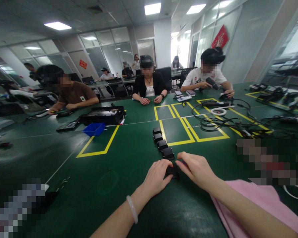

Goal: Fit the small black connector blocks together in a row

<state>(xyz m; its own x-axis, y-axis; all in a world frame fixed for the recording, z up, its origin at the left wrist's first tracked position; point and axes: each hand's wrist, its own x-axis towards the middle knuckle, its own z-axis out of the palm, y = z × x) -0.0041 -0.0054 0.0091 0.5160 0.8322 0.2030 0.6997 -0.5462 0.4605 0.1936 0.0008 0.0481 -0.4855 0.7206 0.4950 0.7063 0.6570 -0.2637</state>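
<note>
A row of several small black blocks (162, 143) runs away from me on the green table (129, 185). The nearest block (172, 170) lies between my two hands. My left hand (157, 177), with a pale bracelet on the wrist, curls its fingers against the block's left side. My right hand (196, 169) closes over its right side from above. Both hands grip this one block, which is partly hidden by the fingers.
Yellow tape boxes (186, 127) mark the table. A blue bin (94, 129) and a black case (103, 115) sit at the left; tangled cables (221, 122) lie at the right. A pink cloth (258, 205) is at my right. Three people sit across the table.
</note>
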